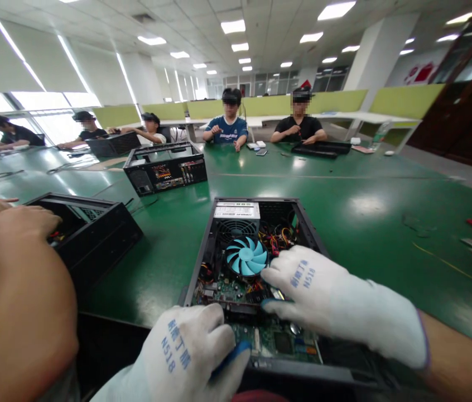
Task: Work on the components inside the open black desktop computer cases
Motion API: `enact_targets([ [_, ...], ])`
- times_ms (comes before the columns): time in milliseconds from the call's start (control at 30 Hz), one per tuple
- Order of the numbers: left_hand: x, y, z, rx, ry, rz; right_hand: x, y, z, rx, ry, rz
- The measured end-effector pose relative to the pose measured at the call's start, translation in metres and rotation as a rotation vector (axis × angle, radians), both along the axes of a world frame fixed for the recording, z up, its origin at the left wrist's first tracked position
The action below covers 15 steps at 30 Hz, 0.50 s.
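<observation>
An open computer case (203, 251) lies near centre on the green surface (357, 212). The gloved left hand (192, 349), fingers curled, is at its near left; the gloved right hand (303, 282), fingers bent, reaches in beside the turquoise cooling fan (246, 254). Whether either grips anything, I cannot tell. A power supply (237, 212) fills the far left corner.

At the bottom, left of centre, my left glove (189, 352) is white, grey-smudged at the fingers, its underside blue. My right glove (307, 287), lower right, looks alike, with a thin purple-edged cuff. Both bear blue Chinese characters and "N518".
</observation>
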<state>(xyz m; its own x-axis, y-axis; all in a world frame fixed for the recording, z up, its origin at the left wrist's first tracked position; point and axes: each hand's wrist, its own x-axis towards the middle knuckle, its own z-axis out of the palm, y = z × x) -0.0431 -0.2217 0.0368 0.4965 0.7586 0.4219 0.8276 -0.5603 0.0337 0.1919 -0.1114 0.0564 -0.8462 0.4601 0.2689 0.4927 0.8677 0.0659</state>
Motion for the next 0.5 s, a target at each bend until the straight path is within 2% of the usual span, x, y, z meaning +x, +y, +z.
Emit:
enact_targets([
  [133, 0.000, -0.001, 0.002, -0.003, -0.021, -0.009, -0.029, 0.043, -0.006, -0.002, -0.311, -0.084],
  [233, 0.000, -0.002, 0.003, 0.003, -0.047, -0.020, -0.045, 0.060, -0.005, -0.056, -0.489, -0.105],
  [300, 0.000, -0.002, 0.002, -0.004, -0.063, -0.020, -0.050, 0.064, -0.004, -0.094, -0.559, -0.067],
  [400, 0.000, -0.001, -0.002, -0.007, -0.103, -0.023, -0.051, 0.064, -0.006, -0.128, -0.523, -0.015],
  [500, -0.001, 0.000, -0.004, -0.010, -0.129, -0.030, -0.051, 0.059, -0.008, -0.133, -0.542, -0.077],
])
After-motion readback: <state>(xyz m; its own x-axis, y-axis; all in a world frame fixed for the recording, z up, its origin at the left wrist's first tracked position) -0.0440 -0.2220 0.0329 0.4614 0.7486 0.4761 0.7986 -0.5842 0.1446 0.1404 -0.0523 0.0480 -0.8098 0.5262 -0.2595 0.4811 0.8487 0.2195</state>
